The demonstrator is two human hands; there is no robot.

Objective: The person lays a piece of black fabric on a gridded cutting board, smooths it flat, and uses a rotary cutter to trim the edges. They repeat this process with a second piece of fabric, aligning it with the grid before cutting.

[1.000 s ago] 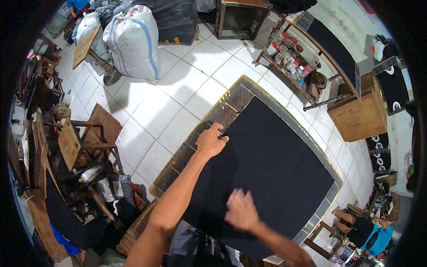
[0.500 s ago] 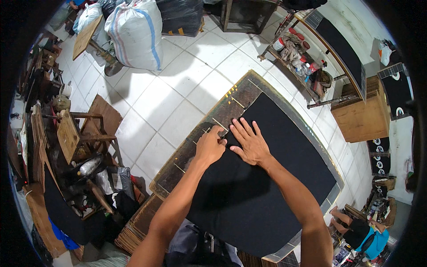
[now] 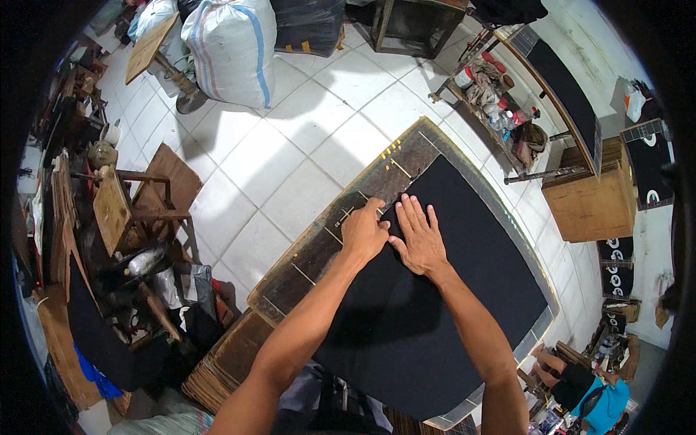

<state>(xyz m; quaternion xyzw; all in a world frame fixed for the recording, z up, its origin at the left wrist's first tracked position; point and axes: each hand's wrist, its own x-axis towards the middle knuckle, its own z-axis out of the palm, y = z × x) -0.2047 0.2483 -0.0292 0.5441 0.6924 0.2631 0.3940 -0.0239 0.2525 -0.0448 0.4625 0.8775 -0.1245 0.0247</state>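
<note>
A black cloth (image 3: 435,326) lies spread over a worn, dark-bordered board (image 3: 286,272) with pale lines and yellow marks along its left edge. My right hand (image 3: 420,243) rests flat on the cloth near its left edge, fingers stretched out and thumb pointing toward the other hand. Just left of it, my left hand (image 3: 365,230) is at the cloth's edge with its fingers curled and index finger and thumb pinched toward the fabric. The left fingertips are partly hidden, as is the bit of edge they hold.
Under the board's near left side is a stack of brown sheets (image 3: 221,355). A stuffed white sack (image 3: 230,54) stands on the tiled floor (image 3: 290,192). Wooden stools (image 3: 116,210) are at left, a cluttered shelf (image 3: 493,109) at far right. A person in blue (image 3: 605,399) sits lower right.
The whole view has shifted slightly. My left hand has moved a little farther up along the cloth's edge, closer to my right hand. My right hand stays flat on the cloth.
</note>
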